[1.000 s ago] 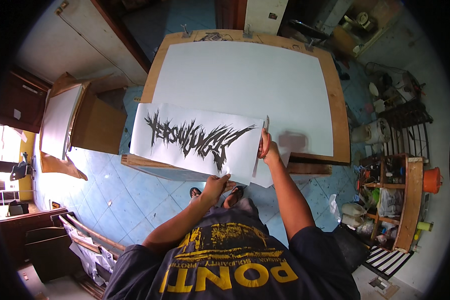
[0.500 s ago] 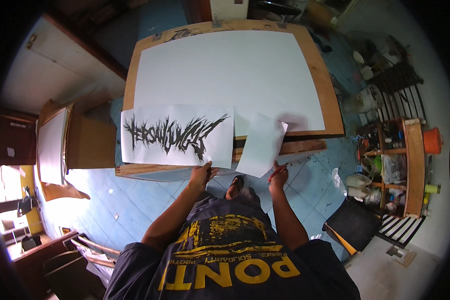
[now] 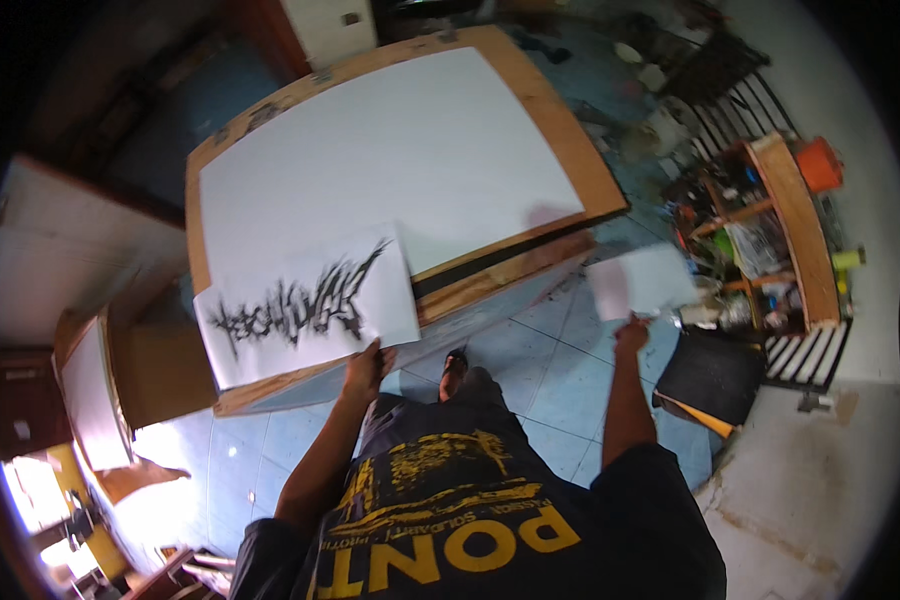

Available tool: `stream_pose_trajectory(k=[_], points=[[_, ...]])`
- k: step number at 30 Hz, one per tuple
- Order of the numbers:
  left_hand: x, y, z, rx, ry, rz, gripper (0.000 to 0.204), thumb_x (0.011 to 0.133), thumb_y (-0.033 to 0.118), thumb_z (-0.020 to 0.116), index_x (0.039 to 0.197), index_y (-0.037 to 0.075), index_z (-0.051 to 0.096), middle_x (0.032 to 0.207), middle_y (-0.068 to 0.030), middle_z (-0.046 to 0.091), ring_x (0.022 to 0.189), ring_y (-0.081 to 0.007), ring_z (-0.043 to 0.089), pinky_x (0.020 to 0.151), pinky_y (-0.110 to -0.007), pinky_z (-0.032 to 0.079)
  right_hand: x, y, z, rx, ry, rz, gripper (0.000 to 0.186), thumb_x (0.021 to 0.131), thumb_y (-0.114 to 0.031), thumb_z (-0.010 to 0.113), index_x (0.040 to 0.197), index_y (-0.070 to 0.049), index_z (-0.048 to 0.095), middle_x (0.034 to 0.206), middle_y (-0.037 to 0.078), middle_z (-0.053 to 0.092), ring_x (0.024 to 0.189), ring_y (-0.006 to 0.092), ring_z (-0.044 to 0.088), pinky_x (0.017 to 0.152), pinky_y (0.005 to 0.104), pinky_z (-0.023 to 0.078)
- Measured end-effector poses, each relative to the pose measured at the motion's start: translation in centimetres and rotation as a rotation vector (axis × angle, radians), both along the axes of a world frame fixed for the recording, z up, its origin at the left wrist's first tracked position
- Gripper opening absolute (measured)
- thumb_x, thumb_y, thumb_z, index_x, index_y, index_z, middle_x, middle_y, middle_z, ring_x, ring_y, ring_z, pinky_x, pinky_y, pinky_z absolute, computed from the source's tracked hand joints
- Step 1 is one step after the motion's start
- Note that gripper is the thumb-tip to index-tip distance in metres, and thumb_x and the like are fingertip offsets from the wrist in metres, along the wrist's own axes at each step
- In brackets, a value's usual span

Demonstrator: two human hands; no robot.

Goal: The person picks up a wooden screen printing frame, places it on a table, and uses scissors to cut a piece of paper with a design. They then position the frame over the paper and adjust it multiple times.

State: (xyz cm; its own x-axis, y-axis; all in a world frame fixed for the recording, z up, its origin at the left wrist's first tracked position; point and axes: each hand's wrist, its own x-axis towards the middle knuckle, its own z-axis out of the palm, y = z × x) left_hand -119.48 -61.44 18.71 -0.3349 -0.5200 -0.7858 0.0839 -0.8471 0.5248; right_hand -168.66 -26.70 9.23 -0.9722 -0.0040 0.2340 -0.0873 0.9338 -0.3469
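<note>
My left hand (image 3: 368, 366) pinches the lower right edge of a white sheet with black spiky lettering (image 3: 305, 300). That sheet lies over the near left corner of a large blank white paper (image 3: 390, 160), which covers most of a wooden drawing board (image 3: 592, 165). Out to the right, past the board's edge, my right hand (image 3: 630, 335) grips the lower edge of a smaller blank sheet of paper (image 3: 645, 283). This smaller sheet is slightly smeared by motion and hangs over the floor.
On the right, a wooden shelf (image 3: 795, 230) holds bags and containers, with an orange bucket (image 3: 819, 164) beside it. A black folder-like thing (image 3: 715, 375) rests below the shelf. At left stands a brown cardboard panel (image 3: 165, 350). Metal clips (image 3: 447, 37) sit along the board's far edge.
My right hand has carried the small blank sheet rightward, away from the board. My left hand still holds the lettered sheet. The whole view has turned, so the board appears tilted and further left.
</note>
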Motion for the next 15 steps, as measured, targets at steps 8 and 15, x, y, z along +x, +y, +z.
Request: stream_pose_trajectory(k=[8,15], points=[[-3.5,3.1,1.9,0.038,0.040,-0.038,0.025,0.092,0.020,0.060,0.101,-0.003,0.053,0.091,-0.0154,0.063,0.081,-0.0205,0.065,0.064,-0.026,0.056,15.4,-10.7,6.5,-0.689,-0.589,0.298,0.025,0.089,-0.026,0.064,0.097,-0.003,0.059,0.076,0.007,0.058,0.067,0.0160,0.056,0.063,0.0317,0.046],[-4.9,4.6,5.3,0.032,0.064,-0.285,0.036,0.091,0.027,0.063,0.105,-0.006,0.057,0.099,-0.0161,0.065,0.088,-0.0214,0.066,0.075,-0.029,0.057,27.9,-23.7,12.8,-1.034,-1.123,0.476,0.032,0.081,-0.020,0.071,0.100,0.002,0.058,0.090,0.007,0.061,0.078,0.0174,0.057,0.072,0.0305,0.046]])
